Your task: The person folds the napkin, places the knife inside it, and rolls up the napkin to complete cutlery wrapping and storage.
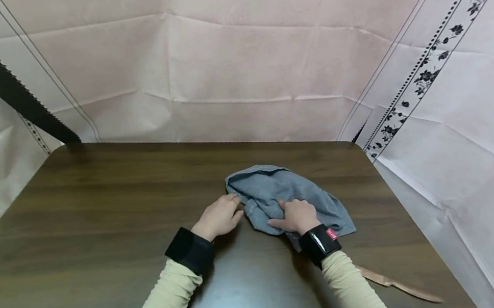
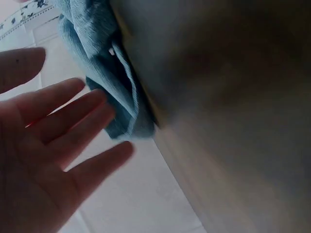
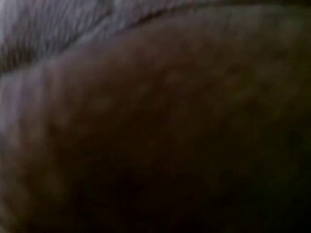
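Observation:
A crumpled grey-blue cloth point(image 1: 297, 189) lies on the wooden table, its far edge folded over. My right hand point(image 1: 301, 215) rests on the near part of the cloth, thumb out to the left and the other fingers bent down into the fabric. Skin and a strip of the cloth point(image 3: 58, 29) fill the dark, blurred right wrist view. At the cloth's left edge is my left hand point(image 1: 219, 216), palm turned inward. In the left wrist view its fingers point(image 2: 73, 116) are spread and nearly straight beside the cloth point(image 2: 97, 53), with nothing held.
A brown knife point(image 1: 401, 283) lies on the table point(image 1: 76, 236) to the right of my right forearm, one end hidden by the sleeve. Creased white sheeting point(image 1: 240, 62) hangs behind the table's far edge and along both sides. Black bands point(image 1: 190, 251) wrap both wrists.

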Tool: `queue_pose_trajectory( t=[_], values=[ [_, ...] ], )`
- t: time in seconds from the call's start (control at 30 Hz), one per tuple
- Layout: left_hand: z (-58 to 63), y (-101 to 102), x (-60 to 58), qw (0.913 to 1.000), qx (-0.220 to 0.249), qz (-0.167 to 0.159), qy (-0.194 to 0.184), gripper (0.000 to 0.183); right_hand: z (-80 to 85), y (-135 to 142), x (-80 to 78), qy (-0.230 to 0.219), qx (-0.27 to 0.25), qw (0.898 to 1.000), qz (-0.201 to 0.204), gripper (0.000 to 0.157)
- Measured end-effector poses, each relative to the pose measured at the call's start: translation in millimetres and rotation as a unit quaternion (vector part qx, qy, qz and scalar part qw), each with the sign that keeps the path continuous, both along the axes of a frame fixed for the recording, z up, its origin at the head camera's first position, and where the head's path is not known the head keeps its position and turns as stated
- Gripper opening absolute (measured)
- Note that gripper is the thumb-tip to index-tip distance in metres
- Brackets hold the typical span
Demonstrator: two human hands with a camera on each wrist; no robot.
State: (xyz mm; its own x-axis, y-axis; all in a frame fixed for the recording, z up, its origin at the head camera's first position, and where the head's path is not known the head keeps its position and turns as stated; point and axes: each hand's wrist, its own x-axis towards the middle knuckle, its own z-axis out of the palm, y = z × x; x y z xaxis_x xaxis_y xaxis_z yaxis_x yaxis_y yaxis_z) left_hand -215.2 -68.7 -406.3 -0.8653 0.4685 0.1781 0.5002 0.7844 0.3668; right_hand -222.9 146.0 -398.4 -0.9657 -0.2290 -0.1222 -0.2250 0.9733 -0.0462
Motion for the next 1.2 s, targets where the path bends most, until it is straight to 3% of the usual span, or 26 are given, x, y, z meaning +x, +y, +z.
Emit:
queue_pose_trajectory(
  t=[0.33, 0.47, 0.53, 0.6, 0.67, 0.77, 0.83, 0.97, 1.07, 1.2],
  values=[
    [-2.5, -16, -8.6, 0.9935, -0.083, -0.004, -0.077, 0.017, -0.5, -32, 20.1, 0.017, -0.003, 0.997, 0.082, 0.072],
    [2.0, -25, -10.7, 0.9888, -0.117, -0.009, -0.093, 0.019, 10.5, -28, 19.6, -0.033, -0.064, 0.988, 0.14, 0.067],
    [4.7, -30, -10.4, 0.9864, -0.131, -0.007, -0.1, 0.02, 20.2, -22, 16.2, -0.075, -0.123, 0.974, 0.173, 0.062],
    [6.8, -35, -9.0, 0.9841, -0.145, -0.007, -0.101, 0.022, 32.1, -14, 10.5, -0.101, -0.179, 0.962, 0.182, 0.056],
    [8.5, -41, -7.7, 0.9832, -0.153, -0.009, -0.1, 0.023, 41.5, -3, 1.1, -0.086, -0.217, 0.957, 0.17, 0.045],
    [9.9, -46, -7.4, 0.9829, -0.154, -0.012, -0.1, 0.021, 46.9, 14, -18.7, -0.021, -0.216, 0.969, 0.118, 0.031],
    [10.2, -49, -8.1, 0.9825, -0.153, -0.007, -0.106, 0.019, 40.9, 24, -34.6, 0.001, -0.18, 0.98, 0.09, 0.024],
    [1.3, -51, -12.9, 0.9853, -0.152, 0.01, -0.077, 0.016, 12.2, 34, -60.8, -0.045, -0.125, 0.988, 0.083, 0.023],
    [-5.8, -48, -19.8, 0.9844, -0.165, 0.03, -0.055, 0.018, -6.3, 34, -71.1, -0.079, -0.137, 0.983, 0.094, 0.021],
    [-3.0, -47, -27.4, 0.9768, -0.196, 0.061, -0.061, 0.026, -12.0, 28, -75.0, -0.084, -0.17, 0.972, 0.136, 0.018]
  ],
)
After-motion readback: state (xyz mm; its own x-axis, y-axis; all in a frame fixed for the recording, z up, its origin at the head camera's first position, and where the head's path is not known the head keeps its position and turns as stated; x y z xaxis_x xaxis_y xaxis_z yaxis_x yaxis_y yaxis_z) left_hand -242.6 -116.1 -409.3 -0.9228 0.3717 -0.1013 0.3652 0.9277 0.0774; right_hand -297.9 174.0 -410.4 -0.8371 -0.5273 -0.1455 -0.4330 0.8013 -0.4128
